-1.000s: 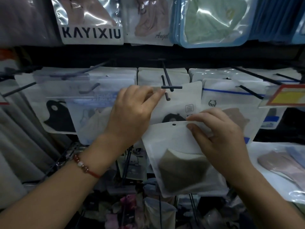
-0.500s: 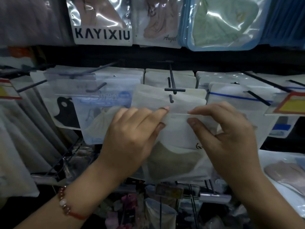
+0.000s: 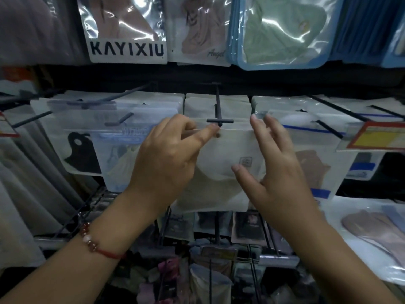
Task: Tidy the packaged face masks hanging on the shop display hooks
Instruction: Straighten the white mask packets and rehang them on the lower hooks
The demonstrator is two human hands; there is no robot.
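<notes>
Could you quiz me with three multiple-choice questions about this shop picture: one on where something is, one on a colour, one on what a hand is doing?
1. Where is the KAYIXIU packet?
A. top row, left of centre
B. bottom row
C. in the right hand

2. What colour edges the green mask's packet?
A. red
B. light blue
C. black

3. How is the right hand?
A. gripping the hook
B. closed in a fist
C. open, fingers spread

Answers: 1 A, its lettering shows above the left hand. 2 B, a blue rim frames it. 3 C, its fingers are straight before the white packet below the T-tipped hook.
</notes>
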